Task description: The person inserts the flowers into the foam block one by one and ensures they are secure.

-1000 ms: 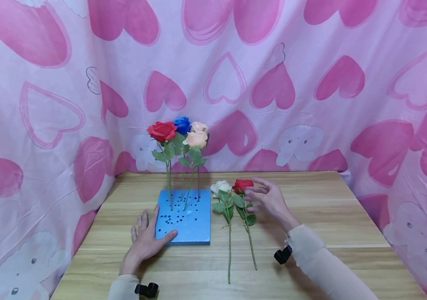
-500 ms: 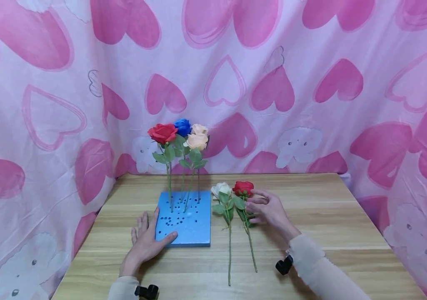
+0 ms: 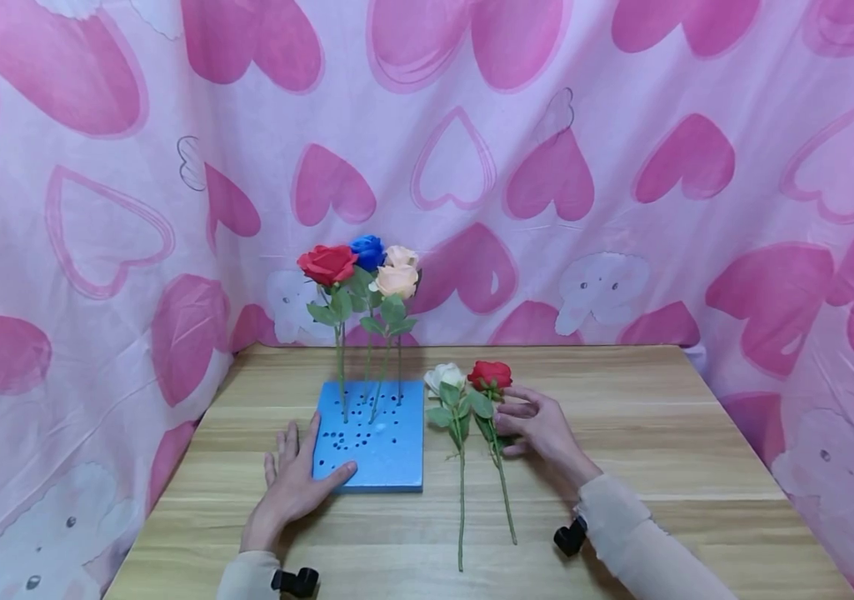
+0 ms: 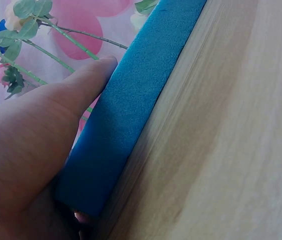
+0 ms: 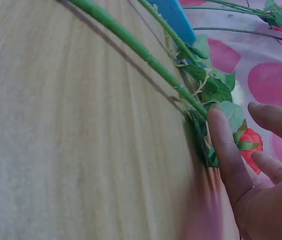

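My left hand [image 3: 294,475] lies at the near left corner of a blue foam board [image 3: 372,454] dotted with holes. Its straight thumb rests on the top, and the other fingers spread along the left side. Upright in the board stand artificial roses: a red rose [image 3: 327,265], a blue rose [image 3: 368,252] and pale peach roses [image 3: 397,282]. My right hand [image 3: 542,427] reaches around the upper stem and leaves of a lying red rose [image 3: 490,375]. Its fingers are spread; in the right wrist view the thumb [image 5: 224,145] touches or nearly touches the green stem [image 5: 145,55].
A white rose [image 3: 445,379] lies between the board and the lying red rose, its stem pointing toward the near edge. All of it is on a wooden table [image 3: 636,400]. A pink heart-patterned curtain [image 3: 456,158] hangs behind and at both sides.
My right hand has moved slightly down from beside the lying red rose's bloom to its leaves and upper stem. The left hand stays on the board.
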Demonstrator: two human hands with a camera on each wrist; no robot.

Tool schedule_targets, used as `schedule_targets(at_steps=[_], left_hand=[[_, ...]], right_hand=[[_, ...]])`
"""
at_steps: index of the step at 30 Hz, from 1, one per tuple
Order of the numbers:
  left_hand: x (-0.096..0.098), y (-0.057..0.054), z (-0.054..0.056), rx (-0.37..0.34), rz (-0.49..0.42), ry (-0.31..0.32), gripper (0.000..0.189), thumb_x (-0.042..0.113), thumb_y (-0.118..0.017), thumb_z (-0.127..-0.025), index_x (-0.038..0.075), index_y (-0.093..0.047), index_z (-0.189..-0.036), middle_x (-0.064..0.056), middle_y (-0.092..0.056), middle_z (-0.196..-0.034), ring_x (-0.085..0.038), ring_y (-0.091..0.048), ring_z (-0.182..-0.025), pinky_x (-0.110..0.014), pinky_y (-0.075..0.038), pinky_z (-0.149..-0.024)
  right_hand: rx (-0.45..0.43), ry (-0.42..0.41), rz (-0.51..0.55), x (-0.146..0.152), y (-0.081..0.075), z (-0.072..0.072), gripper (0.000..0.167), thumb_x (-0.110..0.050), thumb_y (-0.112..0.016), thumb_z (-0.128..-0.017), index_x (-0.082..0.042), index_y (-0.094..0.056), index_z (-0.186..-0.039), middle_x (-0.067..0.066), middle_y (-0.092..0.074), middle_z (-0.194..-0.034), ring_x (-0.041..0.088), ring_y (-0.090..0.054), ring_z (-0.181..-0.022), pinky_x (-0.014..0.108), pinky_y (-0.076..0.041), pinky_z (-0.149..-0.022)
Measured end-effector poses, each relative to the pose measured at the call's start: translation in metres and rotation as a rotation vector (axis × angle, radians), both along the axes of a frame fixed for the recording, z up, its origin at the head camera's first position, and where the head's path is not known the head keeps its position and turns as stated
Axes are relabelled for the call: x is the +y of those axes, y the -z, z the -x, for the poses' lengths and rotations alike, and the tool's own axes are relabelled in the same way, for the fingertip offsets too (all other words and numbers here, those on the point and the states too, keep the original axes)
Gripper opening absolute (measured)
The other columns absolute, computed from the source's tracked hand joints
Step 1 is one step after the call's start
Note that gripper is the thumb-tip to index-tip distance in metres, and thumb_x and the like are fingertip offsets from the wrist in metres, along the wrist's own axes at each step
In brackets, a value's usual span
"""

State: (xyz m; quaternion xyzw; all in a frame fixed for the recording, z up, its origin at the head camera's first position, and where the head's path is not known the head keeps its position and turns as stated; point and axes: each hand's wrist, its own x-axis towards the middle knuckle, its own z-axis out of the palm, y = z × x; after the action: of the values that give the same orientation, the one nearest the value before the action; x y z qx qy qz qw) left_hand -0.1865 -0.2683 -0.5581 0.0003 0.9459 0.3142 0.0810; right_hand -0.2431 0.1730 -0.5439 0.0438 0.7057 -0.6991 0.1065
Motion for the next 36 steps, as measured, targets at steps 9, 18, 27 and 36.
schedule_targets(at_steps=[9, 18, 27, 36], left_hand=[[0.002, -0.002, 0.004, -0.001, 0.007, 0.003, 0.120, 0.079, -0.065, -0.098, 0.021, -0.001, -0.181, -0.031, 0.015, -0.183, -0.057, 0.020, -0.166, -0.077, 0.022, -0.126], [0.003, -0.002, 0.003, -0.021, 0.013, -0.002, 0.122, 0.080, -0.065, -0.097, 0.021, 0.000, -0.181, -0.031, 0.017, -0.182, -0.058, 0.021, -0.166, -0.078, 0.022, -0.125], [0.001, -0.002, 0.001, -0.030, 0.003, -0.010, 0.122, 0.079, -0.066, -0.097, 0.020, -0.001, -0.181, -0.032, 0.016, -0.182, -0.059, 0.020, -0.165, -0.077, 0.023, -0.125], [0.001, 0.001, 0.001, -0.041, 0.006, -0.017, 0.123, 0.081, -0.066, -0.096, 0.020, -0.001, -0.181, -0.033, 0.016, -0.182, -0.060, 0.020, -0.165, -0.078, 0.023, -0.125]], right_hand=[[-0.015, -0.024, -0.043, 0.000, 0.006, 0.002, 0.078, 0.002, -0.083, -0.098, -0.008, -0.048, -0.167, 0.031, -0.061, -0.154, 0.030, -0.080, -0.107, 0.052, -0.070, -0.071], [-0.007, -0.127, -0.045, 0.001, 0.008, -0.001, 0.085, 0.005, -0.082, -0.095, -0.003, -0.042, -0.169, 0.031, -0.048, -0.163, 0.033, -0.076, -0.108, 0.053, -0.070, -0.073], [0.011, -0.155, -0.048, -0.001, 0.010, -0.007, 0.080, 0.011, -0.076, -0.098, -0.002, -0.041, -0.169, 0.030, -0.049, -0.159, 0.029, -0.074, -0.105, 0.051, -0.070, -0.073], [-0.006, -0.130, -0.054, -0.002, 0.011, -0.008, 0.089, 0.015, -0.075, -0.092, -0.010, -0.042, -0.171, 0.025, -0.054, -0.152, 0.029, -0.071, -0.106, 0.049, -0.070, -0.068]])
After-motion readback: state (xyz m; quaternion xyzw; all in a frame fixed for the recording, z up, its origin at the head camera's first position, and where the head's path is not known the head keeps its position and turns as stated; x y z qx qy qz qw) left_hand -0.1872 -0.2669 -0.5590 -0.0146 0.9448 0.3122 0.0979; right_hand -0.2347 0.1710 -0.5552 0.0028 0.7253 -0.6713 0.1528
